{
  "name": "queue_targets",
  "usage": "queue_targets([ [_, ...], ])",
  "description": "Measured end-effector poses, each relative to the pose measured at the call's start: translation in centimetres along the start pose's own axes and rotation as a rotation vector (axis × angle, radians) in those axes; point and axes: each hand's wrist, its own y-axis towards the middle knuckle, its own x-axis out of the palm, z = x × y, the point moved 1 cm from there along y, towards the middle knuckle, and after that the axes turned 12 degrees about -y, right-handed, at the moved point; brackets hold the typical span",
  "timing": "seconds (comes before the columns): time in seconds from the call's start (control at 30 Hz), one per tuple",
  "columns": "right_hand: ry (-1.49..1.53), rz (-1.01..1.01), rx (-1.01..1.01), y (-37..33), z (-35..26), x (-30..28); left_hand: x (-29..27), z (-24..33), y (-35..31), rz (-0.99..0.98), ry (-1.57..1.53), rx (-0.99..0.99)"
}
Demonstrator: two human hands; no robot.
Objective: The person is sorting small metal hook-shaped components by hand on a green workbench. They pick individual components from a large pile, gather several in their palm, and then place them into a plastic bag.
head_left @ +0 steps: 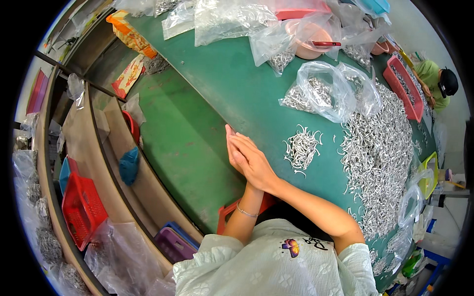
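Observation:
My right hand (256,166) lies flat over my left hand (232,152), palm toward palm, by the edge of the green table (217,74). The right fingers are stretched out and point away from me. Of my left hand only the outer side and some fingertips show, also extended; the rest is covered by the right. Nothing shows between the palms. To the right of the hands, a small pile of curved silvery metal pieces (302,149) sits apart on the tabletop. Farther right spreads a large heap of the same pieces (377,158).
Clear plastic bags (316,93) with metal pieces lie beyond the small pile. A pink basin (311,39) and a pink tray (405,89) stand farther off. Another person in green (430,79) is at the far right. At left, shelves carry a red basket (81,209).

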Motion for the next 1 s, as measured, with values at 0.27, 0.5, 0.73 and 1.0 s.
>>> queue_targets([
  [0.27, 0.538, -0.085, 0.277, -0.4, 0.9, 0.0, -1.1, 0.3, 0.3, 0.127, -0.175, -0.178],
  [0.5, 0.431, -0.032, 0.161, -0.6, 0.3, 0.4, -2.1, 0.0, 1.3, 0.286, -0.423, -0.417],
  [0.73, 0.635, 0.108, 0.271, -1.6, -1.5, -1.1, -3.5, -0.2, 1.8, 0.433, -0.628, -0.559],
  [1.0, 1.002, 0.158, 0.481, -5.6, -3.3, -5.1, -5.7, 2.8, 0.8, 0.411, -0.948, -0.693],
])
